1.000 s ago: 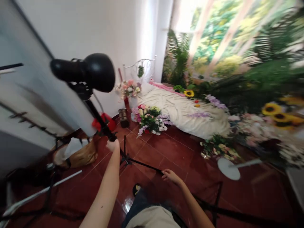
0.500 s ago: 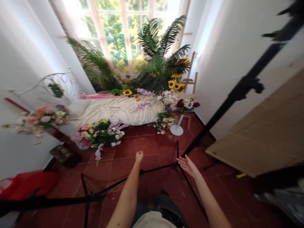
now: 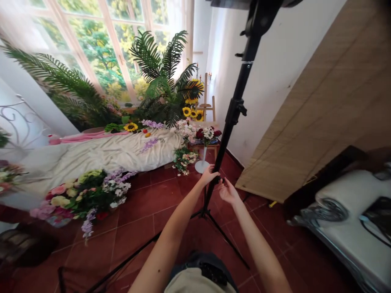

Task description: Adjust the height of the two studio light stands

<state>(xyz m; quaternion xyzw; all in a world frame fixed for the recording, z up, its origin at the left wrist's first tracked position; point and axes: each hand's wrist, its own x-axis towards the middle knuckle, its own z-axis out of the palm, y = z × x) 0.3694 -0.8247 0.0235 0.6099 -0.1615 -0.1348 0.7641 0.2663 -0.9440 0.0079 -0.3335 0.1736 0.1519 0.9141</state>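
Observation:
A black light stand (image 3: 226, 134) rises in front of me, its tripod legs spread on the red tiled floor. My left hand (image 3: 209, 176) is wrapped round the lower part of its pole. Just right of the pole, my right hand (image 3: 227, 191) has its fingers pinched at a small dark knob (image 3: 220, 180) on the stand's collar. Higher up, another clamp knob (image 3: 242, 109) sticks out from the pole. At the top edge of the view, the stand's dark head is cut off.
Beyond the stand, a cream cloth (image 3: 122, 148) covers a low bed strewn with flowers. A bouquet (image 3: 82, 191) lies before it. A white pedestal (image 3: 202, 166) bears flowers. To the right are a bamboo blind (image 3: 284, 134) and a white upholstered seat (image 3: 354, 203). Another stand's leg (image 3: 131, 256) crosses the floor.
My view has turned right. My left hand, a fist in the air before, now grips the stand's pole. My right hand, open before, has closed its fingers at the knob.

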